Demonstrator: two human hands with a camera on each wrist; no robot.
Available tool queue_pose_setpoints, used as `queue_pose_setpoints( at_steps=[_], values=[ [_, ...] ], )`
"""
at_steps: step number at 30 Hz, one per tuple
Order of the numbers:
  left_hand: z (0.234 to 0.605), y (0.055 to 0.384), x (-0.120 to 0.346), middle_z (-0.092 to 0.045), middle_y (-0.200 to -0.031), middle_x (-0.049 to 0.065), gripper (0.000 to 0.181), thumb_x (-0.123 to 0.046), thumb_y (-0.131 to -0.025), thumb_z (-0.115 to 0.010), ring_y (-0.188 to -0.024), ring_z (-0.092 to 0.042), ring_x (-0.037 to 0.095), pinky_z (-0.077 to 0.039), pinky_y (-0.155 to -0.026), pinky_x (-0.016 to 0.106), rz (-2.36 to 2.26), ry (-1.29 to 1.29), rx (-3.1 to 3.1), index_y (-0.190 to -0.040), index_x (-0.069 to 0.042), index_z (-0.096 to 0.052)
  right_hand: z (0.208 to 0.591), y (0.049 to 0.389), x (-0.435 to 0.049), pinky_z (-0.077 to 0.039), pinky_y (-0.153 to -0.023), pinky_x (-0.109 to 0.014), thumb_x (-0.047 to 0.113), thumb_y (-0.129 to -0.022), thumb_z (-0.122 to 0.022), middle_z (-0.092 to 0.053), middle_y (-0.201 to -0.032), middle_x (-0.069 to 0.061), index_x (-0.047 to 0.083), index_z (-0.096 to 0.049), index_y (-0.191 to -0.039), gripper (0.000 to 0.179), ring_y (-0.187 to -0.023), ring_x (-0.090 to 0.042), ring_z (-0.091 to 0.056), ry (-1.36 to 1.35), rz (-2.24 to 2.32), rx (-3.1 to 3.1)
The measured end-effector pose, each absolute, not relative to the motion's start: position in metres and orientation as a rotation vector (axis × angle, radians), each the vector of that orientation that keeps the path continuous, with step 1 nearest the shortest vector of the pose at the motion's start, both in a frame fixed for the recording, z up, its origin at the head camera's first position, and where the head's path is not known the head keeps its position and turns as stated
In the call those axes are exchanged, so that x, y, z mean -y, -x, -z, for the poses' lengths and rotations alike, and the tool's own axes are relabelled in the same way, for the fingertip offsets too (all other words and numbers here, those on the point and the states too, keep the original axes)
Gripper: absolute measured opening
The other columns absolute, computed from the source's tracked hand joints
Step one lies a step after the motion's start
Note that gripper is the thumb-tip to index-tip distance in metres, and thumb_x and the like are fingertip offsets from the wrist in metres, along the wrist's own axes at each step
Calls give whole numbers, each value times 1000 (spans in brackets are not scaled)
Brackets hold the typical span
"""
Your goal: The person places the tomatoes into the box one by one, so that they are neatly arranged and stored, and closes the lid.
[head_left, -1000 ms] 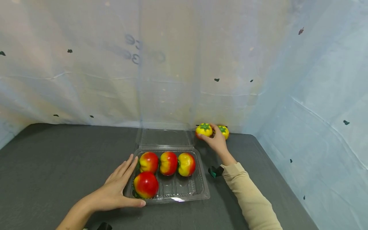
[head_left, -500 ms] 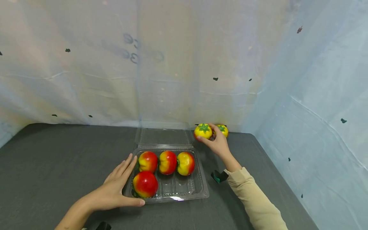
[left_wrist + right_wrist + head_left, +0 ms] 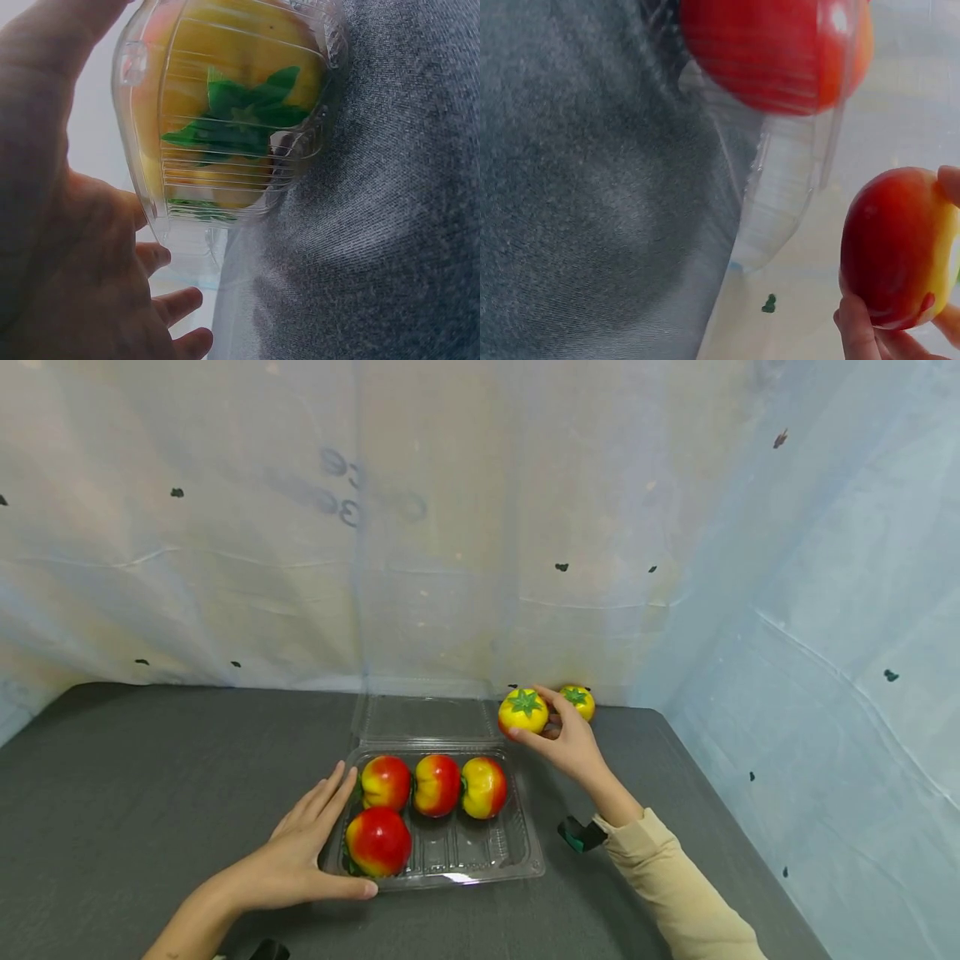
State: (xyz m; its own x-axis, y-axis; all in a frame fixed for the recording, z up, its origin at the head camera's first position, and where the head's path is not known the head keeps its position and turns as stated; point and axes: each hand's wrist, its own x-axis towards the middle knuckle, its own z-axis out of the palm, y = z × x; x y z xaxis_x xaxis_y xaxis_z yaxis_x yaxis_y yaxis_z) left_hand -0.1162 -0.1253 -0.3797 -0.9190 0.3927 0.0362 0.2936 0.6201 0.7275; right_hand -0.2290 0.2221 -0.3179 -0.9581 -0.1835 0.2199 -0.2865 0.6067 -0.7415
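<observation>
Thumb and fingers of my right hand [image 3: 577, 747] grip a glossy red-and-yellow fruit [image 3: 523, 712] with a green star-shaped leaf top. In the right wrist view the held fruit [image 3: 892, 247] is off the table, its red side facing the camera. My left hand [image 3: 296, 860] spreads along the left edge of a clear plastic clamshell box [image 3: 534, 839], thumb at its front corner, fingers straight. Several like fruits lie on their sides in the box: three in the back row and one fruit [image 3: 379, 842] at front left. Through the box wall, a fruit's green leaf top [image 3: 240, 112] shows.
One more such fruit [image 3: 579, 700] sits at the table's back edge, right of the box. The box's clear lid [image 3: 427, 718] is flipped back toward the wall sheeting [image 3: 450, 527]. A dark grey cloth [image 3: 150, 793] covers the table.
My right hand has lifted the fruit from beside the other one at the back and brought it slightly left and nearer. My left hand has stayed at the box.
</observation>
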Motion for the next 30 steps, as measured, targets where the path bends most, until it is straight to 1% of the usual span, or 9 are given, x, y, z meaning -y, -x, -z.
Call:
queue_pose_setpoints(
  at_steps=[7,14,21,23,30],
  values=[
    [379,117,126,6,-162,14,124,-53,-68,-80,-140,-3,54,-8,-94,82,-1178,-576,-2709,-156,-19,1,312,220,-218,-51,-92,-42,26,-82,-77,-46,-140,-14,14,-39,-146,75,-116,-32,-57,-524,-1217,2711],
    [380,118,126,5,-162,14,125,-54,-67,-80,-140,-3,54,-9,-93,82,-1170,-579,-2719,-156,-18,0,310,215,-212,-52,-90,-42,25,-81,-78,-49,-134,-15,10,-41,-144,74,-111,-32,-58,-641,-1159,2703],
    [380,118,127,6,-162,14,125,-54,-68,-80,-140,-3,54,-9,-94,82,-1169,-569,-2708,-156,-18,1,307,207,-206,-53,-89,-44,24,-80,-79,-50,-133,-12,12,-42,-144,74,-106,-27,-59,-700,-1207,2714],
    [380,118,127,6,-162,14,124,-54,-68,-80,-140,-4,54,-9,-94,81,-1172,-568,-2705,-156,-18,0,306,203,-205,-53,-89,-44,24,-80,-79,-50,-132,-11,13,-43,-143,74,-105,-27,-60,-731,-1207,2712],
    [380,118,126,6,-162,14,124,-54,-68,-80,-140,-4,55,-9,-94,82,-1175,-574,-2712,-156,-19,1,303,192,-200,-55,-85,-33,25,-78,-80,-52,-132,-7,15,-46,-141,73,-101,-20,-60,-853,-1127,2702]
  ],
)
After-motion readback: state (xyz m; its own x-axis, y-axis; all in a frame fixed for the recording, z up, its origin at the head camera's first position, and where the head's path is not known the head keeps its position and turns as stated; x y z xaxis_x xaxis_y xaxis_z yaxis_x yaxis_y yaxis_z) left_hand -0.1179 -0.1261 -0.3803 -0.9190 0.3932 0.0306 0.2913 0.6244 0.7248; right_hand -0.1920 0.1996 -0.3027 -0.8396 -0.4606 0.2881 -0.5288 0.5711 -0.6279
